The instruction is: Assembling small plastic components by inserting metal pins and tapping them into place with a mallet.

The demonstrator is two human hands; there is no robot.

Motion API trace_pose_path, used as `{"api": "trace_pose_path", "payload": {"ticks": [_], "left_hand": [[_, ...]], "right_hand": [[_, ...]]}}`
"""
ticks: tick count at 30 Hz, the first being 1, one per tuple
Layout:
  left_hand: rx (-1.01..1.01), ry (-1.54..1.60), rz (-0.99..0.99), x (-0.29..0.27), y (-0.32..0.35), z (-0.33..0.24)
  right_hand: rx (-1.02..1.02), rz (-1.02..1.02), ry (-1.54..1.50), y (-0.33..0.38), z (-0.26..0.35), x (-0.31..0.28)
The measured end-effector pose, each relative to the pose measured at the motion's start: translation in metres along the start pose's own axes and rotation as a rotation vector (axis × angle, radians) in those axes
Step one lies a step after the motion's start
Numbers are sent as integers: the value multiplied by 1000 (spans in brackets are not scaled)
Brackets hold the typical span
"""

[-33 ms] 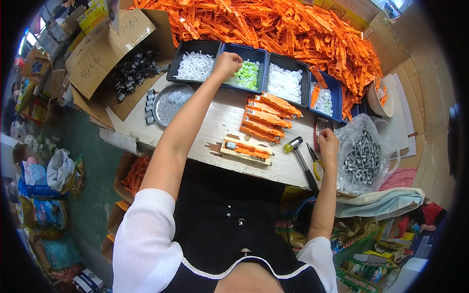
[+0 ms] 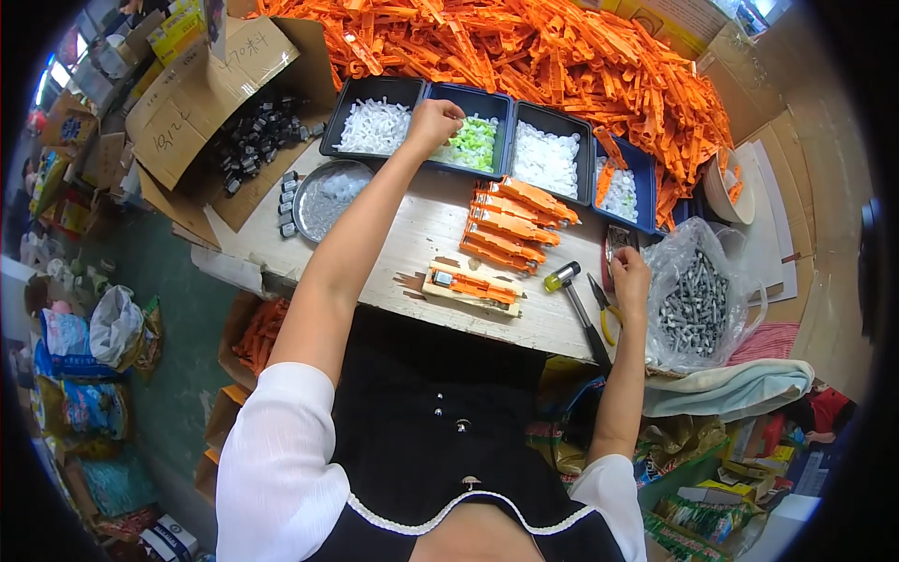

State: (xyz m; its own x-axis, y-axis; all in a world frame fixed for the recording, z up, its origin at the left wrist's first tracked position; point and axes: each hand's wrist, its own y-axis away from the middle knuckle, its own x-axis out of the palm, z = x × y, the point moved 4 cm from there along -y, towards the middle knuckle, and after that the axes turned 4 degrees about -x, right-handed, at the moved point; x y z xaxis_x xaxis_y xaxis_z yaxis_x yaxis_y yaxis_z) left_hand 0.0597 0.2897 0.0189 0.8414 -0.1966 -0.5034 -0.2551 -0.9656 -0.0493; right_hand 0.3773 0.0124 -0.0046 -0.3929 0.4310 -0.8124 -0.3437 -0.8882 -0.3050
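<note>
My left hand (image 2: 433,120) reaches far across the table, its fingers curled down into the dark tray of small green and white parts (image 2: 478,142); whether it holds any is hidden. My right hand (image 2: 629,276) rests at the table's right edge, fingers bent over a small dark container (image 2: 618,240), right beside a clear bag of grey metal parts (image 2: 695,300). Between the arms lies a wooden jig with an orange piece (image 2: 473,286) in it. Beyond the jig is a row of orange assembled pieces (image 2: 510,225).
A hammer (image 2: 579,304) and yellow-handled pliers (image 2: 605,311) lie left of my right hand. Trays of white parts (image 2: 375,126) (image 2: 548,159), a blue tray (image 2: 626,192), a round metal dish (image 2: 323,201), a cardboard box of black parts (image 2: 248,136) and an orange pile (image 2: 524,47) fill the back.
</note>
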Motion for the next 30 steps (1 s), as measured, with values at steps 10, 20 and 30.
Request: {"api": "trace_pose_path", "payload": {"ticks": [10, 20, 30], "left_hand": [[-33, 686, 230, 4, 164, -31], [-247, 885, 429, 31, 264, -7], [-226, 906, 421, 25, 269, -9]], "right_hand": [[274, -64, -918, 18, 38, -11], [235, 585, -1249, 76, 186, 52], [236, 553, -1213, 82, 195, 56]]}}
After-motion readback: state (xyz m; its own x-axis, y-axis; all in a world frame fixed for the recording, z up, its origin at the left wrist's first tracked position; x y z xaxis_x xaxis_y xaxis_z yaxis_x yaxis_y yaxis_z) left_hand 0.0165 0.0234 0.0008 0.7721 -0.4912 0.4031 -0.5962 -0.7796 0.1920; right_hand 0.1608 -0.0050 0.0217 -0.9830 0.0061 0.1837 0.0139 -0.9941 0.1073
